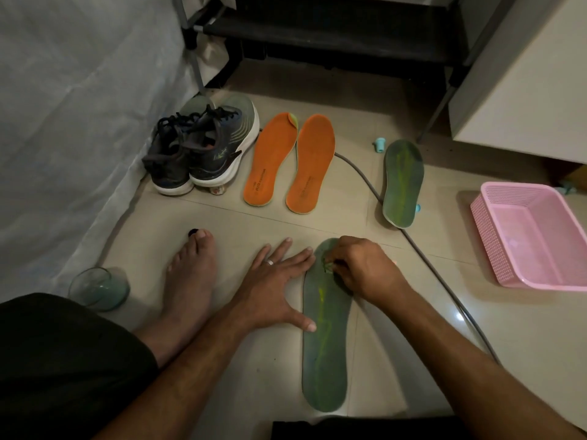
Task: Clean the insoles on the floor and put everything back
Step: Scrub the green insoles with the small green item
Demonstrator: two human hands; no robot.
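Green insole [324,344] flat under left hand [273,287] fingertips; right hand [359,268] gripping sponge [328,267]

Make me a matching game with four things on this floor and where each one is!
Things:
1. shoes
2. basket
3. glass
4. orange insoles

Places:
A. far right
B. beside the foot
C. right of the shoes
D. against the plastic sheet

Pairs: 1-D, 2-A, 3-B, 4-C
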